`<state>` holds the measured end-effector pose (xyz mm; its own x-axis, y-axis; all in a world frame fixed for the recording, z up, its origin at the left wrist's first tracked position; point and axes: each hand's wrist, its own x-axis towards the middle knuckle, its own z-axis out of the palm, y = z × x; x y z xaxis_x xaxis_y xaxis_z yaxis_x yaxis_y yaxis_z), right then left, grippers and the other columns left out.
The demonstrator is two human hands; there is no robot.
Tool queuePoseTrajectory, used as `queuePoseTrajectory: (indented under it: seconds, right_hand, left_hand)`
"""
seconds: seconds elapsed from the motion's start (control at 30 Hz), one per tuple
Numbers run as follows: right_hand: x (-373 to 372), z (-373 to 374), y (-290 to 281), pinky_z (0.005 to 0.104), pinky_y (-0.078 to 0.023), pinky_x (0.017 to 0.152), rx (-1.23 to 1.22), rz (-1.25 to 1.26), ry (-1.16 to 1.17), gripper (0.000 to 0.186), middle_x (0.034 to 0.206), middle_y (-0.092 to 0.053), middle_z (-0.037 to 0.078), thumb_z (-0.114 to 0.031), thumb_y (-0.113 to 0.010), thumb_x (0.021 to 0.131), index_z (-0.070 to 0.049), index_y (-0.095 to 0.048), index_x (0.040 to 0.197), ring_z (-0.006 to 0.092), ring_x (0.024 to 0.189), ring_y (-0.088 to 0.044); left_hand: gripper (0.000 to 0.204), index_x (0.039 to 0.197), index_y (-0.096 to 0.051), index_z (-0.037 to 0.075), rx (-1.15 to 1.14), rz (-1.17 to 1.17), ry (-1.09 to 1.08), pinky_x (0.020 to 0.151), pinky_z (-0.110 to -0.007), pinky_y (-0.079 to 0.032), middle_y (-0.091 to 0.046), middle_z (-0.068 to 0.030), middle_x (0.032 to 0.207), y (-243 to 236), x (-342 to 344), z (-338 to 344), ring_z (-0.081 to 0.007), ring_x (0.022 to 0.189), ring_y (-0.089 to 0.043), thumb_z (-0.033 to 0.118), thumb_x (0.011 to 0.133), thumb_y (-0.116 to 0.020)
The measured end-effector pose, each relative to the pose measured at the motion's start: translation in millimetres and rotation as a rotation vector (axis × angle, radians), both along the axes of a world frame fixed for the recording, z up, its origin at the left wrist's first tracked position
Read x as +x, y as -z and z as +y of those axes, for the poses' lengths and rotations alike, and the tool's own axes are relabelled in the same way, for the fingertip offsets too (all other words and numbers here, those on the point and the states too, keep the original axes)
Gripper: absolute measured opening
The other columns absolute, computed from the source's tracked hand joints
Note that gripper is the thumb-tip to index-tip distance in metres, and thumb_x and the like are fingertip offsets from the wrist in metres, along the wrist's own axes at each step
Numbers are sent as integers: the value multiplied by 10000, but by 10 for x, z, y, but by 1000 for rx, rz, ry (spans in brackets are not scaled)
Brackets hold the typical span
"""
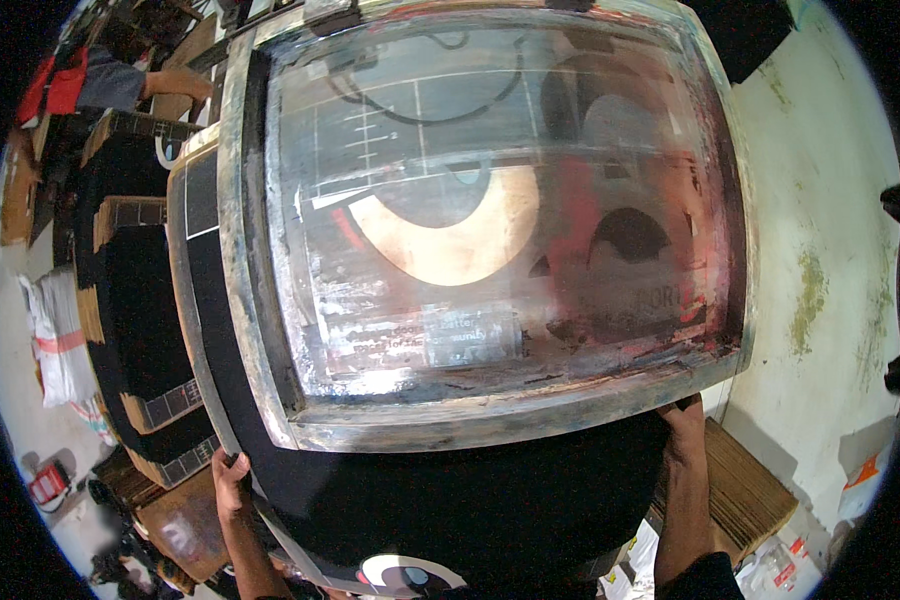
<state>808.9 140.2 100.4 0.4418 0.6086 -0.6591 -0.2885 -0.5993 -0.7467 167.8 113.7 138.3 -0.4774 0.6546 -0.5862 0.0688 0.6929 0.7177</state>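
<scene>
Pale stained surface point(800, 300) showed at right. Left hand point(230, 480) pinched black-covered board point(450, 500) beneath framed screen point(470, 427); right hand point(683, 430) sat near screen's corner, couldn't tell its grip.

- A stained framed screen point(490, 225) lies over black cloth point(460, 490) (a cream arc point(460, 255) shows through).
- Left hand point(232, 482) grips the black cloth's left edge.
- Right hand point(684, 432) sits by the framed screen's lower right corner.

Red smears mottle the grey-framed screen point(480, 235); the fabric point(460, 500) is black.
</scene>
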Motion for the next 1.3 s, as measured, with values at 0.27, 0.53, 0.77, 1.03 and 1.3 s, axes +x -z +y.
queuePoseTrajectory:
  seconds: [0.27, 0.53, 0.77, 1.03, 1.3]
  right_hand:
    - [210, -169, 157, 383, -418, 1045, -51, -49, -48, 735, 1329, -580, 105, -85, -802, 735, -16, -482, 1393, 259, 1182, -560]
    - [452, -321, 377, 457, -469, 1005, -59, -96, -68, 833, 1286, -582, 122, -176, -860, 682, -19, -467, 1399, 303, 1167, -578]
    - [510, -322, 383, 460, -459, 1024, -57, -52, -88, 893, 1288, -577, 116, -198, -891, 633, -36, -465, 1400, 307, 1175, -574]
    - [571, -319, 408, 473, -444, 1048, -100, -144, -131, 957, 1324, -561, 129, -209, -903, 609, -34, -442, 1429, 320, 1201, -560]
    - [427, -208, 278, 477, -428, 1067, -58, -75, -115, 987, 1350, -549, 133, -220, -897, 601, -36, -423, 1448, 323, 1224, -547]
  left_hand:
    - [544, 1223, -591, -18, -22, -58, -14, 920, -330, -455, -660, -66, 1116, -41, 21, 4, -194, 986, -613, 238, 805, -827]
    - [514, 1232, -573, 15, -38, -18, 20, 898, -336, -452, -620, -36, 1084, -87, 92, 26, -175, 977, -579, 235, 827, -801]
    - [509, 1242, -577, 29, -90, -23, 14, 914, -335, -437, -601, -25, 1074, -136, 129, 57, -173, 993, -561, 234, 834, -802]
    - [763, 1260, -586, -40, -90, 37, -115, 929, -365, -443, -654, -73, 1086, -73, 125, 21, -211, 1007, -591, 294, 657, -913]
    - [719, 1238, -587, -30, -61, 25, -129, 866, -333, -454, -643, -44, 1036, -34, 102, -15, -181, 942, -586, 260, 668, -917]
